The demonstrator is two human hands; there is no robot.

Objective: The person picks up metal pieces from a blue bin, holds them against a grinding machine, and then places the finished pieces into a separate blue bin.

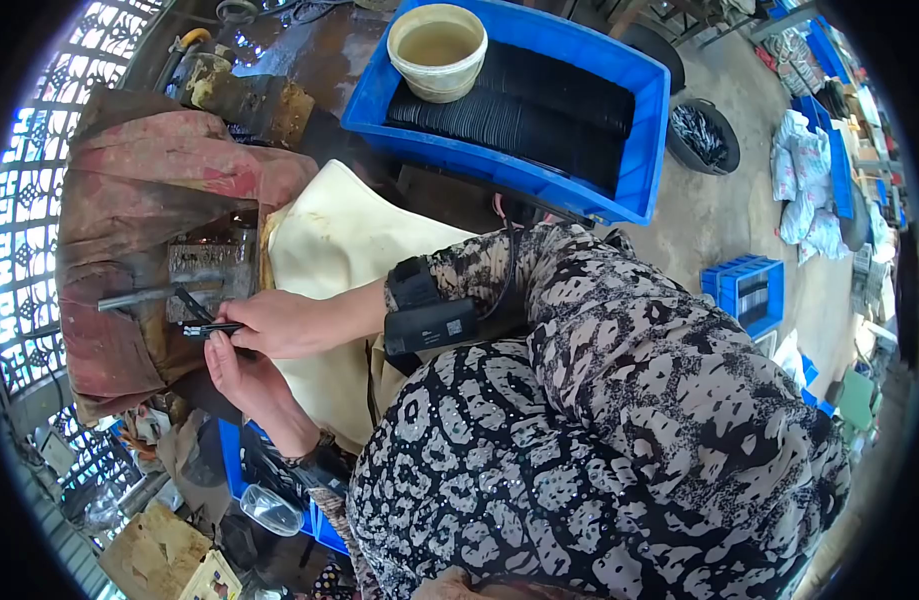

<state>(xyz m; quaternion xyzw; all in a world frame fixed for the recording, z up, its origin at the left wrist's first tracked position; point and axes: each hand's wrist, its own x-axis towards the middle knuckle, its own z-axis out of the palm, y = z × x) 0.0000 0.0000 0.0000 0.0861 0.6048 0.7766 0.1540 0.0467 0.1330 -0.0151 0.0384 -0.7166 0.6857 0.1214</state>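
My right hand (279,324) is closed in a pinch on a small black piece with shiny metal ends (211,329). Just below, my left hand (254,385) has its fingertips pressed to the same piece, with part of the fingers hidden. A curved dark strip (191,303) sticks up beside the fingertips; whether it belongs to the piece I cannot tell. Past the fingers lies a worn grey block (207,272) with a metal rod (134,299) jutting left. A cream apron or sheet (329,225) spreads under my right forearm.
Stained red-brown cloth (129,200) drapes around the block. Beyond stands a blue crate (654,130) with rows of thin black pieces and a cream bucket of murky liquid (439,70). A black tub (701,136) and smaller blue crate (769,290) are to the right. A clear plastic container (271,510) is lower left.
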